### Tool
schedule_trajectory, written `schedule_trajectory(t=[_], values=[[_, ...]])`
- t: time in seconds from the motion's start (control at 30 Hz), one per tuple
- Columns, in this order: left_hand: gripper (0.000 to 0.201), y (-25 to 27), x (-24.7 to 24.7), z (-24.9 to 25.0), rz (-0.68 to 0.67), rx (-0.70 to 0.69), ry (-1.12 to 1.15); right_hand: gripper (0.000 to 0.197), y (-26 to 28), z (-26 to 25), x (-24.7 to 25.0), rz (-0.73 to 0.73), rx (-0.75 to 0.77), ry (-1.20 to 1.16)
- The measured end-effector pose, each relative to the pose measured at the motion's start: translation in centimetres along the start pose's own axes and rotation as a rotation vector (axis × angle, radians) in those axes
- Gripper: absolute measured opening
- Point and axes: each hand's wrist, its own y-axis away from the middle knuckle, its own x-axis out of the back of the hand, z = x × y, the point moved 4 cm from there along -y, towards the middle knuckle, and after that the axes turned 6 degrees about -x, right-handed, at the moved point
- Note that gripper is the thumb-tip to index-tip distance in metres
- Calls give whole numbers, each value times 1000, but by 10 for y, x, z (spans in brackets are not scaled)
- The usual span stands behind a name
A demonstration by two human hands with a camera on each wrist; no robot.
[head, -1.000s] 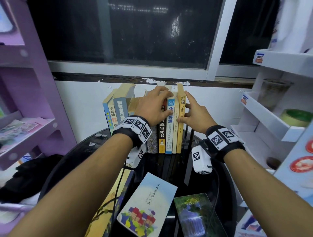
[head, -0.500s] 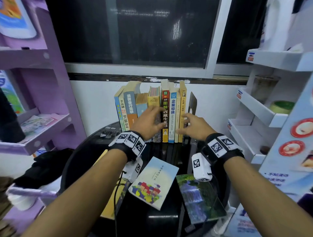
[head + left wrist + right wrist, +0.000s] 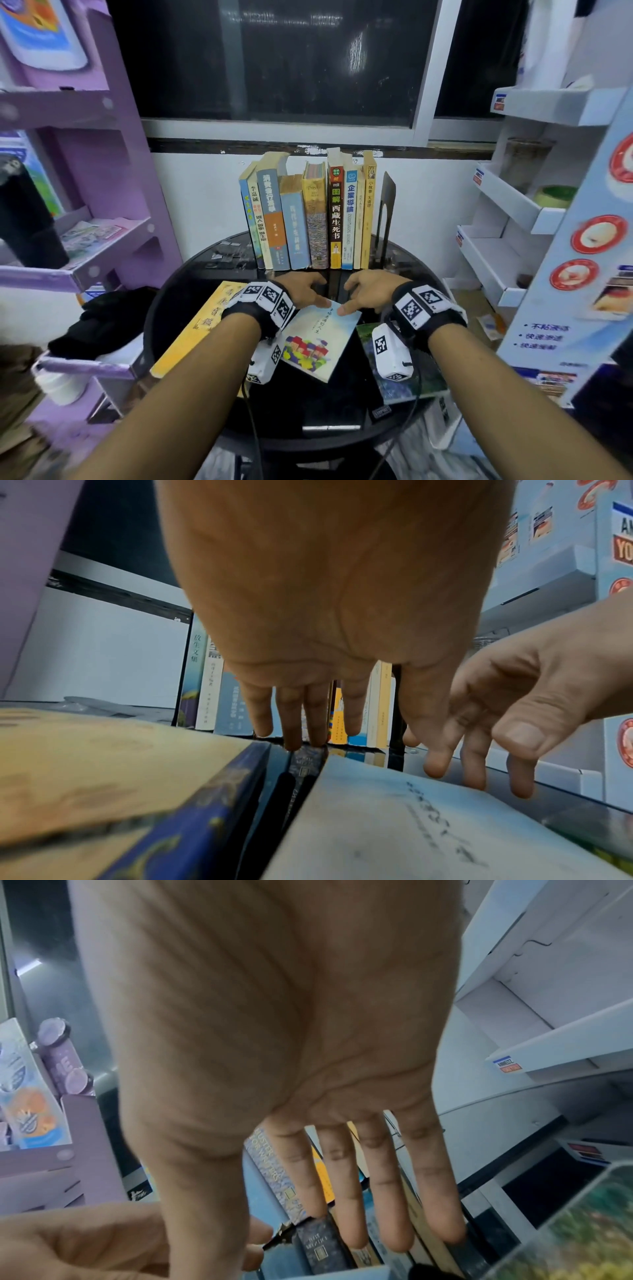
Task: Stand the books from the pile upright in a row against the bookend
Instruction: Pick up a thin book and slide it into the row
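Observation:
Several books stand upright in a row (image 3: 308,219) at the back of the round black table (image 3: 178,294), the rightmost beside the black metal bookend (image 3: 386,209). Three books lie flat in front: a yellow one (image 3: 202,325), a light blue one with coloured houses (image 3: 318,339) and a green one (image 3: 421,380). My left hand (image 3: 305,289) and right hand (image 3: 364,291) hover side by side over the light blue book's far edge, fingers relaxed, thumbs at its cover. In the left wrist view the fingers (image 3: 291,723) hang straight above that book (image 3: 411,818). Neither hand holds anything.
A purple shelf unit (image 3: 102,240) stands on the left and a white display rack (image 3: 507,212) on the right. The wall and dark window (image 3: 274,61) are right behind the row. Small dark clips (image 3: 226,255) lie on the table left of the row.
Both hands have left the upright row, where they were pressing the books together, and dropped toward me to the flat light blue book. The row stays standing on its own.

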Motion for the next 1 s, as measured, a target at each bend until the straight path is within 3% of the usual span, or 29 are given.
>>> schedule_trajectory(t=[0.23,0.47,0.63,0.8,1.0], values=[[78,-2,-8,-1,-42,61,-82,77,4,-6,-13,-9,-6,134],[79,-5,-7,1,-16,46,-156,63,2,-9,-20,9,8,176],[76,-6,-6,-1,37,30,-155,57,4,-8,-18,14,22,109],[69,-5,-1,0,62,7,-132,31,5,-11,-7,67,34,-39],[64,3,16,-6,190,-16,15,49,4,-9,6,80,71,-349]])
